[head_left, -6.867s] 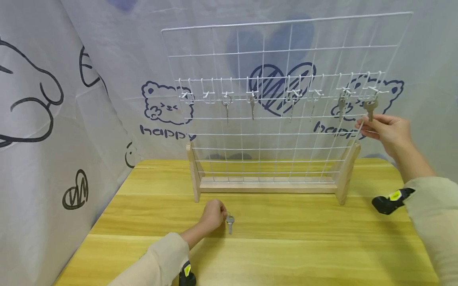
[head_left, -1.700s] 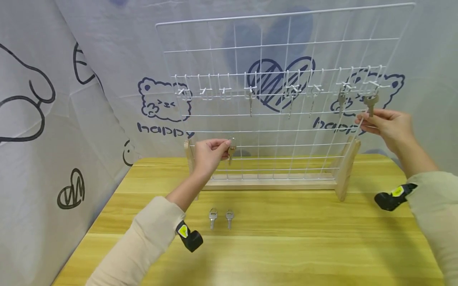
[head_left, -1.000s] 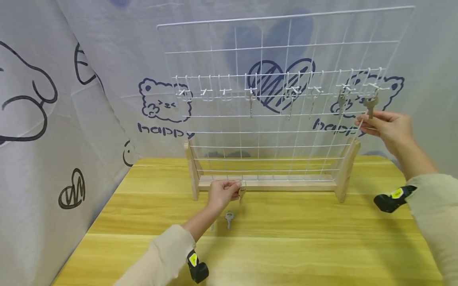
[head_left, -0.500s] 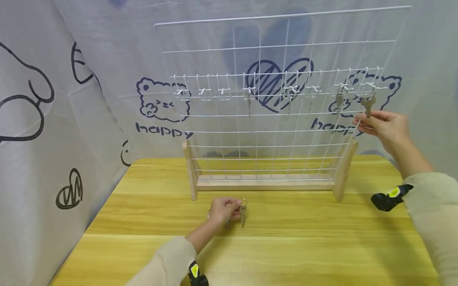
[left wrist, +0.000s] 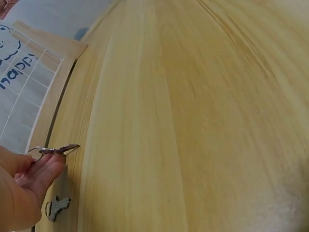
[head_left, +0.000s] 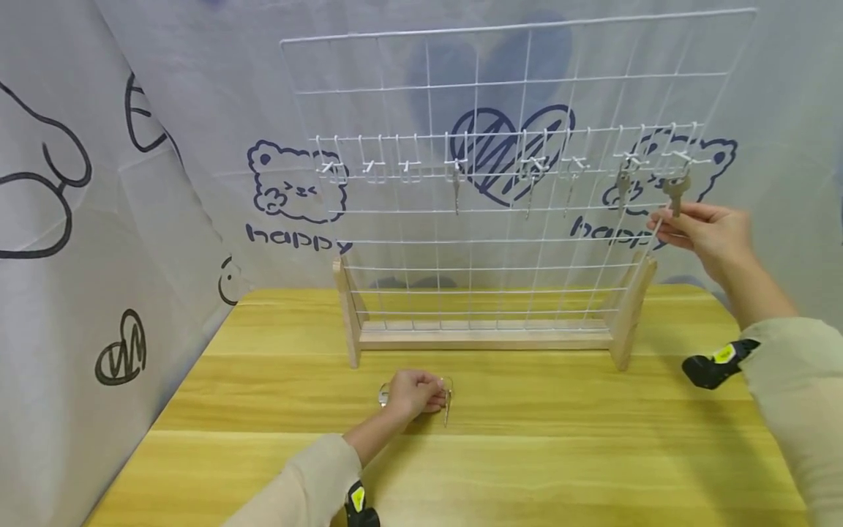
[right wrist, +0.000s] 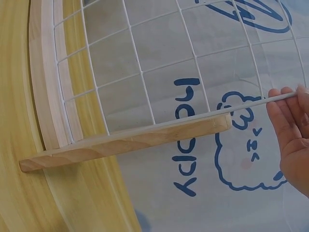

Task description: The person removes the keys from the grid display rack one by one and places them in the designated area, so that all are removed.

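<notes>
Low over the table, my left hand pinches a key by its ring, blade hanging down. In the left wrist view the held key sticks out past the fingertips, and another key lies on the table close by. Left of the hand in the head view, part of a key shows on the wood; the hand covers the rest. My right hand grips the right edge wire of the white grid rack between thumb and fingers, just below a hanging key.
White hooks line the grid; the three leftmost bear no keys, while several others do, such as a key on the right. The rack stands on a wooden base on the table. A printed curtain hangs behind.
A key left the third hook from the left after the oldest frame. My left hand has since lowered it from before the grid to the table. My right hand has stayed on the rack's edge.
</notes>
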A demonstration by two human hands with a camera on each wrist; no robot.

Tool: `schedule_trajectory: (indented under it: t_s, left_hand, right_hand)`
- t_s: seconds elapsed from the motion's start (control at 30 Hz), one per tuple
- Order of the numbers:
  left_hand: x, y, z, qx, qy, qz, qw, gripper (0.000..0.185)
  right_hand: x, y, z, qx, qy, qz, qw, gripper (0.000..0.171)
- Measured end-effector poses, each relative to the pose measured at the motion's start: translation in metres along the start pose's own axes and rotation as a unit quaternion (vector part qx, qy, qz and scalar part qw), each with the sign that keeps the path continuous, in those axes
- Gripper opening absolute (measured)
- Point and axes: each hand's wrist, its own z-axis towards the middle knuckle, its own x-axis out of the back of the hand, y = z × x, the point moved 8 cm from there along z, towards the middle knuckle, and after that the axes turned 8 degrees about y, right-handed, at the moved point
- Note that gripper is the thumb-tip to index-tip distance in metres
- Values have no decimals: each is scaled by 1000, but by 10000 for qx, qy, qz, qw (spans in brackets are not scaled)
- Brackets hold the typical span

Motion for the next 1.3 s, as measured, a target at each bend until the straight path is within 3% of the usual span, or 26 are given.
schedule_trajectory:
  t_s: [0.5, 0.83, 1.3]
  left_hand:
    - [5, 11, -1, -529, 141, 836, 9950, 10]
    - [4, 18, -2, -852, 87, 1278, 9881, 7]
    - [-3, 32, -1, -1523, -115, 2226, 9629, 5]
  right_hand:
    - [1, 1, 0, 105, 45, -240, 9996, 9]
    - [-1, -2, 0, 52, -52, 93, 9999, 9]
    - [-4, -2, -2, 152, -160, 328, 9992, 7]
